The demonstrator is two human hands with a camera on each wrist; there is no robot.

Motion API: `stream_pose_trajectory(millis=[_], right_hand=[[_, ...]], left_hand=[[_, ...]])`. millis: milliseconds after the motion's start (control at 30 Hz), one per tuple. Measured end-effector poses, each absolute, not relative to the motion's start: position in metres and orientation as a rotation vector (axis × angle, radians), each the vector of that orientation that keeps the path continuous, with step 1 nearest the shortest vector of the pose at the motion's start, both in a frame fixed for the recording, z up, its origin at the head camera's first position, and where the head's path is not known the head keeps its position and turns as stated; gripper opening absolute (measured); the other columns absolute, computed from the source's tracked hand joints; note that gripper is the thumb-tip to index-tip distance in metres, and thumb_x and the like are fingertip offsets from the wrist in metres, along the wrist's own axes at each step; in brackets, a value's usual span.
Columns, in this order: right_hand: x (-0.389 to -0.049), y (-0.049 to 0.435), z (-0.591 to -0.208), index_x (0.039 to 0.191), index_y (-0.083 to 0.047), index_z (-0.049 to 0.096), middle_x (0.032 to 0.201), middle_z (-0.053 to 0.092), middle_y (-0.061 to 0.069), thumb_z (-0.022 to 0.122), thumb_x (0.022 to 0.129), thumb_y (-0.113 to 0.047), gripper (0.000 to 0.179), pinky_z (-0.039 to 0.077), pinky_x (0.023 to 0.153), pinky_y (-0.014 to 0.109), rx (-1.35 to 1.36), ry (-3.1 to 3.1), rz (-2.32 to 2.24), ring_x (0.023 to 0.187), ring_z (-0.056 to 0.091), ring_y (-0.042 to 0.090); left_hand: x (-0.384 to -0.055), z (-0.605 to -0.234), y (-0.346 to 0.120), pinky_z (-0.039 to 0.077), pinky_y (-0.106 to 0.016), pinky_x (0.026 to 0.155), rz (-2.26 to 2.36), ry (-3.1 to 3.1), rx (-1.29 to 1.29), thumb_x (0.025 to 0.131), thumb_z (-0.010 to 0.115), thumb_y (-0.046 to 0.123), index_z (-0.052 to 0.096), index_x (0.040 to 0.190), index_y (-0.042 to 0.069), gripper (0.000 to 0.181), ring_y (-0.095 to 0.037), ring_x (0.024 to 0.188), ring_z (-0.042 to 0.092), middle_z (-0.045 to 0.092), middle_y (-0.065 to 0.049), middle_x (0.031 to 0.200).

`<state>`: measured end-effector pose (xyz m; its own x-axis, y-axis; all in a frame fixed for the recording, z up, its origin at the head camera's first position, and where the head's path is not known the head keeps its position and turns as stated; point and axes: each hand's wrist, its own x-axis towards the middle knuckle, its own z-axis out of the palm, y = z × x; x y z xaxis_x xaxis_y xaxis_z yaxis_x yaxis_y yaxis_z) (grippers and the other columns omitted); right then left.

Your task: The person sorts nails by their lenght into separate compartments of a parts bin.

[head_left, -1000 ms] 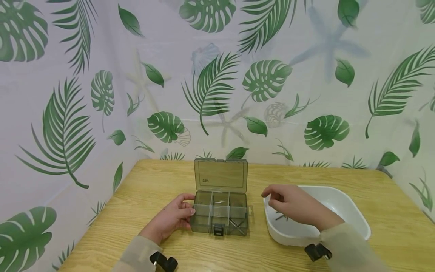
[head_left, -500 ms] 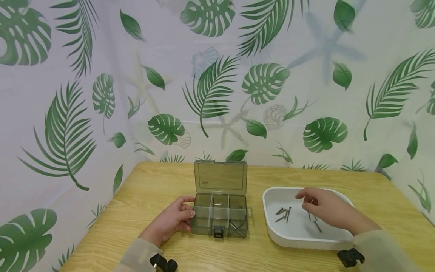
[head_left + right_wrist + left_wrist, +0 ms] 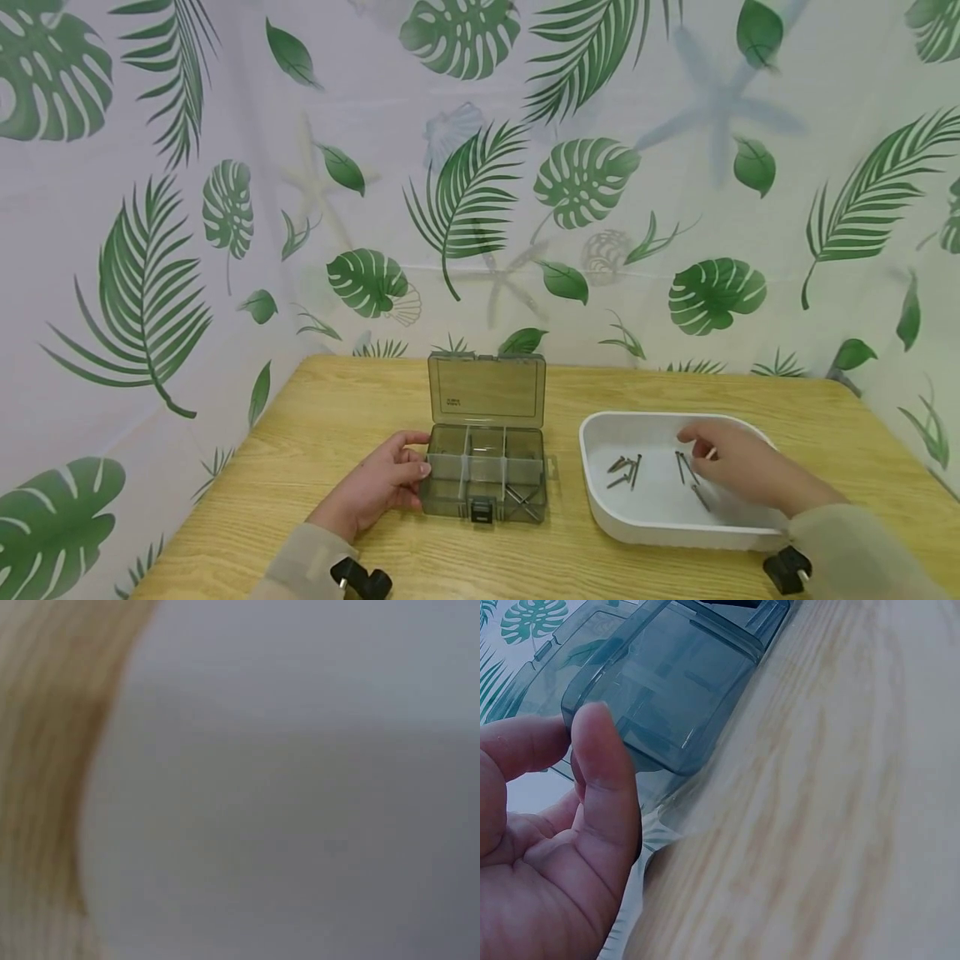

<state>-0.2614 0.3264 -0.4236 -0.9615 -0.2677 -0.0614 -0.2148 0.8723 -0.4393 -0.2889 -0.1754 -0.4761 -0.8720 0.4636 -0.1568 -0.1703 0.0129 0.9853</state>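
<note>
A smoky-grey compartment box [image 3: 483, 467] stands on the table with its lid [image 3: 487, 389] raised. My left hand [image 3: 386, 479] holds the box by its left side; in the left wrist view the thumb [image 3: 600, 750] lies at the box's edge. A few thin metal screws [image 3: 522, 502] lie in the front right compartment. To the right, my right hand [image 3: 742, 462] reaches down into a white tray [image 3: 611, 521], fingers loosely bent beside long thin screws [image 3: 686, 468]. No held thing shows in it. The right wrist view shows only blurred tray wall [image 3: 262, 810] and table.
More screws [image 3: 624, 471] lie in a cluster in the tray's left part, and another [image 3: 701, 497] lies near its front. The wooden table [image 3: 360, 392] meets a leaf-printed cloth [image 3: 480, 208] at the back and left.
My right hand has moved right from the tray's left rim and lowered into its right part, uncovering the screws on the left. My left hand and the box stay in place.
</note>
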Motion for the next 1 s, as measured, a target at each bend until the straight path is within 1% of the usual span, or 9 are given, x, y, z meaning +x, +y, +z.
stream_pose_trajectory(millis=[100, 200, 300, 500, 700, 867, 1000], right_hand=[[-0.266, 0.327, -0.432, 0.121, 0.002, 0.066, 0.094, 0.064, 0.001, 0.068, 0.088, -0.005, 0.034, 0.052, 0.074, 0.042, -0.4, 2.943, -0.606, 0.086, 0.058, 0.018], [-0.269, 0.325, -0.438, 0.122, 0.002, 0.066, 0.095, 0.063, 0.002, 0.068, 0.087, -0.005, 0.036, 0.051, 0.077, 0.045, -0.346, 2.942, -0.569, 0.087, 0.056, 0.02], [-0.271, 0.324, -0.442, 0.12, 0.0, 0.067, 0.094, 0.062, 0.002, 0.067, 0.087, -0.004, 0.033, 0.049, 0.077, 0.045, -0.316, 2.956, -0.538, 0.087, 0.054, 0.021], [-0.274, 0.325, -0.448, 0.11, -0.006, 0.07, 0.089, 0.059, 0.0, 0.068, 0.086, -0.003, 0.024, 0.046, 0.074, 0.042, -0.306, 2.993, -0.495, 0.084, 0.051, 0.021], [-0.27, 0.324, -0.452, 0.098, -0.01, 0.07, 0.084, 0.057, -0.001, 0.068, 0.085, -0.002, 0.015, 0.045, 0.071, 0.04, -0.258, 2.966, -0.499, 0.08, 0.051, 0.019], [-0.269, 0.322, -0.451, 0.098, -0.009, 0.068, 0.087, 0.059, 0.0, 0.065, 0.086, -0.001, 0.015, 0.047, 0.075, 0.043, -0.192, 2.935, -0.463, 0.082, 0.052, 0.021], [-0.27, 0.32, -0.449, 0.099, -0.01, 0.067, 0.086, 0.059, 0.001, 0.063, 0.085, 0.002, 0.019, 0.048, 0.074, 0.043, -0.177, 2.922, -0.421, 0.081, 0.053, 0.021]], left_hand=[[-0.29, -0.475, -0.176, 0.056, -0.032, 0.062, 1.907, 1.859, 0.297, 0.102, 0.061, 0.009, 0.032, 0.151, 0.002, 0.058, -0.016, 0.072, 0.051, 0.052, -0.005, 0.092], [-0.29, -0.474, -0.176, 0.056, -0.032, 0.062, 1.901, 1.861, 0.288, 0.102, 0.061, 0.01, 0.032, 0.151, 0.003, 0.058, -0.017, 0.072, 0.05, 0.052, -0.005, 0.092], [-0.289, -0.472, -0.175, 0.056, -0.032, 0.062, 1.898, 1.864, 0.281, 0.102, 0.061, 0.011, 0.032, 0.152, 0.003, 0.058, -0.017, 0.072, 0.05, 0.052, -0.005, 0.092], [-0.291, -0.472, -0.175, 0.056, -0.032, 0.061, 1.905, 1.87, 0.292, 0.102, 0.06, 0.009, 0.032, 0.151, 0.002, 0.057, -0.016, 0.071, 0.05, 0.052, -0.005, 0.092], [-0.289, -0.478, -0.177, 0.056, -0.032, 0.061, 1.905, 1.853, 0.251, 0.101, 0.062, 0.011, 0.033, 0.151, 0.004, 0.058, -0.016, 0.071, 0.051, 0.052, -0.005, 0.093], [-0.289, -0.479, -0.177, 0.056, -0.032, 0.062, 1.903, 1.859, 0.26, 0.101, 0.064, 0.014, 0.032, 0.151, 0.005, 0.06, -0.016, 0.072, 0.05, 0.051, -0.006, 0.094], [-0.29, -0.476, -0.177, 0.056, -0.032, 0.062, 1.899, 1.863, 0.265, 0.101, 0.064, 0.014, 0.032, 0.151, 0.005, 0.06, -0.016, 0.072, 0.05, 0.052, -0.006, 0.095]])
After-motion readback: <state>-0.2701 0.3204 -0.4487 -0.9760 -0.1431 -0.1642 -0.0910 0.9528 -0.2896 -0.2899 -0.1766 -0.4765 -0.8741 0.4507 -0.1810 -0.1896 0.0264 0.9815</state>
